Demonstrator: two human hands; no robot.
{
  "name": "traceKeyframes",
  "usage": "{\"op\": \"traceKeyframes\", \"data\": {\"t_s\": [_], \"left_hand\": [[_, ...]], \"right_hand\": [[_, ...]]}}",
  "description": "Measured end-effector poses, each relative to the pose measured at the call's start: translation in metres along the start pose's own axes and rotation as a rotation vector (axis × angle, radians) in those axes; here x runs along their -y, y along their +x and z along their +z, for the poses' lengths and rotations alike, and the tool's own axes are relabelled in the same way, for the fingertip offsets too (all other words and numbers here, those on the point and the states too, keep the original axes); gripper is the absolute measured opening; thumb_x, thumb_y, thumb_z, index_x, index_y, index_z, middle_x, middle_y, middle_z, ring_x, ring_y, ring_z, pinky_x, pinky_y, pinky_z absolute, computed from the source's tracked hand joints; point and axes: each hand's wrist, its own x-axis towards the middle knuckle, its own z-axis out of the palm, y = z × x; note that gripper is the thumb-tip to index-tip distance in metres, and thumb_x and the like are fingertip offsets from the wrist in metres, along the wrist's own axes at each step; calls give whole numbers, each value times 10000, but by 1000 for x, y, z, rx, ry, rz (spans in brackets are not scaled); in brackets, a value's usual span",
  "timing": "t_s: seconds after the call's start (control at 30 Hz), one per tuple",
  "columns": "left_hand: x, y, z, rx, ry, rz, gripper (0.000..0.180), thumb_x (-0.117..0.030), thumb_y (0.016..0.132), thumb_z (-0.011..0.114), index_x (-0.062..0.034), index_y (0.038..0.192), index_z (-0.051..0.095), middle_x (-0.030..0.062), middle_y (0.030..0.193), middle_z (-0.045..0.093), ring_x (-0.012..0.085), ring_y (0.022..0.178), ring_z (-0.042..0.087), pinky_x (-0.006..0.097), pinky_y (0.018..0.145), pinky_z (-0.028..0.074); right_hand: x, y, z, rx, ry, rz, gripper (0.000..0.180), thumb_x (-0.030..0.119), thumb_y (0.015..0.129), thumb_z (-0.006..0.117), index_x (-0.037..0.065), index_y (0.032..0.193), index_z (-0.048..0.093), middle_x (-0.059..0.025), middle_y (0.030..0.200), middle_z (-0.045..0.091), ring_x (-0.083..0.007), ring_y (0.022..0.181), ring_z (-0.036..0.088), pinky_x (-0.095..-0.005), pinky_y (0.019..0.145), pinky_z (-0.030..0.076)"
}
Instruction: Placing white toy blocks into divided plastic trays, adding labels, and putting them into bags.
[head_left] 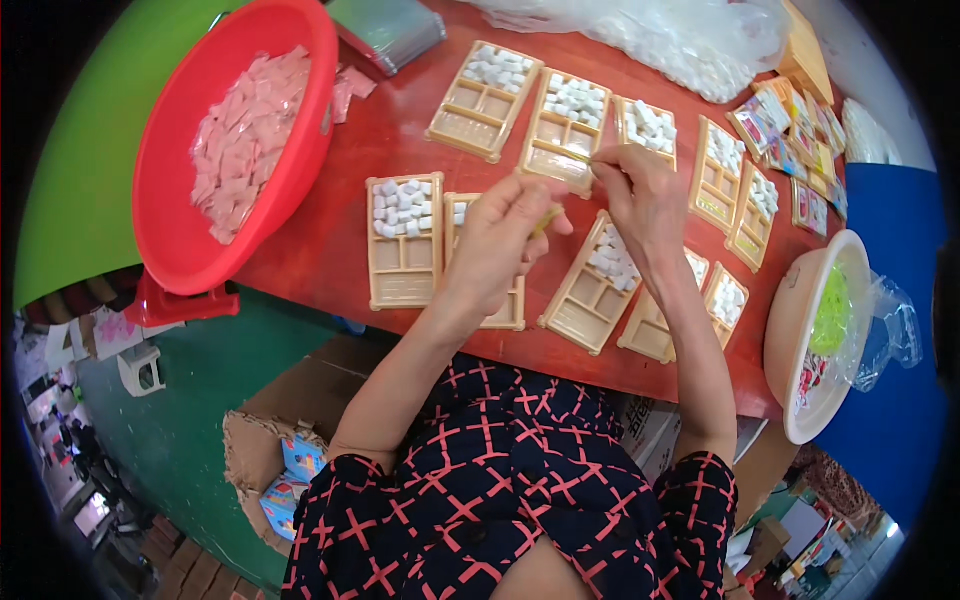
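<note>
My left hand (503,238) is closed around a small bunch of thin yellow-green pieces (546,221), whose ends poke out past the fingers. Above the front compartment of a cream divided tray (530,160), my right hand (643,195) pinches a slim yellow piece (577,155). White cubes (577,100) fill the back compartment of that tray. Similar trays with white cubes stand around both hands; one tray (376,255) is left of my left hand. Another tray (712,192), on the right, has yellow-green bits in a lower compartment. My wrists and forearms partly cover the nearer trays.
A red basin (322,120) of pink packets leans at the table's left. A cream basin (783,350) with green and red contents is at the right edge. Colourful small packs (790,130) and clear plastic bags (690,45) lie at the back. An open carton (255,450) stands below.
</note>
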Motion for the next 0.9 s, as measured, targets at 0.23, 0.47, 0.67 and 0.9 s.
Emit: {"op": "traceKeyframes", "data": {"t_s": [0.23, 0.47, 0.67, 0.9], "left_hand": [[-11, -10, -24, -49, -308, -33, 287, -205, 908, 407, -49, 1149, 416, 65, 820, 556, 41, 522, 374, 135, 393, 224], [-6, -9, -38, -124, -200, 30, 282, -222, 920, 394, -61, 1151, 400, 61, 868, 546, 39, 537, 384, 142, 419, 273], [-13, -15, -52, -26, -149, 47, 211, -146, 910, 438, -18, 1076, 469, 43, 768, 533, 31, 511, 381, 163, 445, 332], [-7, -26, -76, -105, -218, -8, 146, -96, 887, 460, -25, 995, 528, 11, 715, 516, 13, 500, 362, 137, 419, 278]], "right_hand": [[47, 5, 7, 160, 478, 71, 114, 21, 750, 572, 42, 849, 625, -85, 781, 602, -212, 703, 592, -298, 576, 461], [70, 19, 6, 332, 75, -196, 48, 49, 755, 584, 25, 792, 566, -83, 795, 565, -241, 640, 581, -311, 512, 437], [84, 24, 13, 158, -167, -208, 51, 40, 770, 559, 20, 770, 511, -89, 761, 547, -263, 629, 563, -340, 550, 436], [49, 43, 45, 46, -3, 11, 93, 112, 800, 545, 23, 777, 561, -122, 748, 586, -301, 659, 574, -385, 569, 432]]}}
